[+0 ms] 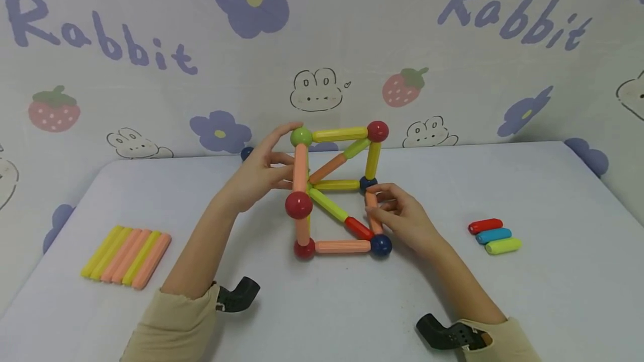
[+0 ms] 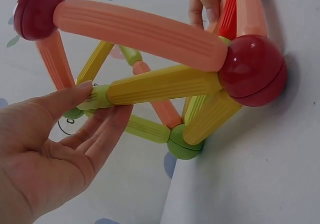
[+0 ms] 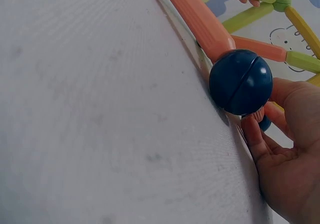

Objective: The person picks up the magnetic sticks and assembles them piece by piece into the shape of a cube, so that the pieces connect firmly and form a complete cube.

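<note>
A frame of ball connectors and plastic sticks stands mid-table, with a green ball [image 1: 302, 137] at its upper left and a red ball [image 1: 299, 205] at the near left. My left hand [image 1: 256, 175] is at the frame's left side; in the left wrist view its thumb and fingers pinch a short green stick [image 2: 95, 98] joined to a yellow one [image 2: 165, 83]. At the lower right, my right hand [image 1: 407, 217] pinches an orange stick [image 1: 371, 204] between two blue balls. The nearer blue ball [image 3: 241, 82] partly hides those fingers in the right wrist view.
Several yellow and orange sticks [image 1: 126, 256] lie in a row on the left of the white table [image 1: 322, 306]. Three short sticks, red [image 1: 485, 226], blue [image 1: 494, 235] and green [image 1: 503, 246], lie at the right. A dark blue ball [image 1: 246, 153] shows behind my left hand.
</note>
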`<action>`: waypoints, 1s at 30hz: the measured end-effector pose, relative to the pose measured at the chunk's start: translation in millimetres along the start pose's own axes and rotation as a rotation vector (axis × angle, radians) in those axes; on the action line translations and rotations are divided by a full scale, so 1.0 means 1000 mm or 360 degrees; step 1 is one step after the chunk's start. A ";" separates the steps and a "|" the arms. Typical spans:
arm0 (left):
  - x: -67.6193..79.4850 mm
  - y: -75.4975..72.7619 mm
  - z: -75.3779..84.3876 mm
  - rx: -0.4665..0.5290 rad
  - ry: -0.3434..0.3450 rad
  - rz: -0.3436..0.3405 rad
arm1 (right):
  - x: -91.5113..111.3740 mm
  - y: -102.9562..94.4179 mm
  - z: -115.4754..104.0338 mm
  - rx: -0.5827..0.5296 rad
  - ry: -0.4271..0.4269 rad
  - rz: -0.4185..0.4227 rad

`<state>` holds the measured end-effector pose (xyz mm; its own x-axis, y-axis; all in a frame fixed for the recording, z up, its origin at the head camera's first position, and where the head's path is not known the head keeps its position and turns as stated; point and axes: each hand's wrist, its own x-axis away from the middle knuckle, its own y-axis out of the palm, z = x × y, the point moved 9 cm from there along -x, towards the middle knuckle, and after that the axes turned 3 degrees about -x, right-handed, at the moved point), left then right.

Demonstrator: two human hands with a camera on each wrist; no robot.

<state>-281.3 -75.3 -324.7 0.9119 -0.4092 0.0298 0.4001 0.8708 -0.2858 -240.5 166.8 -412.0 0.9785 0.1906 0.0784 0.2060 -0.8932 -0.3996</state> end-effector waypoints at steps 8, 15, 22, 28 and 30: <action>0.007 -0.001 -0.002 0.0039 -0.0045 0.0108 | 0.000 0.000 0.000 -0.0001 0.0006 -0.0009; 0.038 -0.003 -0.023 0.0087 -0.0154 0.0296 | 0.000 0.000 0.000 -0.0004 0.0006 -0.0005; 0.081 0.012 -0.048 0.0250 -0.0366 0.0340 | 0.000 0.000 0.001 -0.0021 0.0058 0.0018; 0.110 0.029 -0.064 0.0357 -0.0527 0.0329 | -0.001 -0.001 0.001 -0.0049 0.0090 0.0022; 0.117 0.037 -0.068 0.0398 -0.0569 0.0293 | -0.001 0.000 0.001 -0.0055 0.0085 0.0014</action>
<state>-166.3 -109.8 -397.2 0.9264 -0.1605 0.3407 0.1983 0.9769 -0.0791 -241.5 167.2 -413.0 0.9790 0.1617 0.1241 0.1968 -0.9083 -0.3690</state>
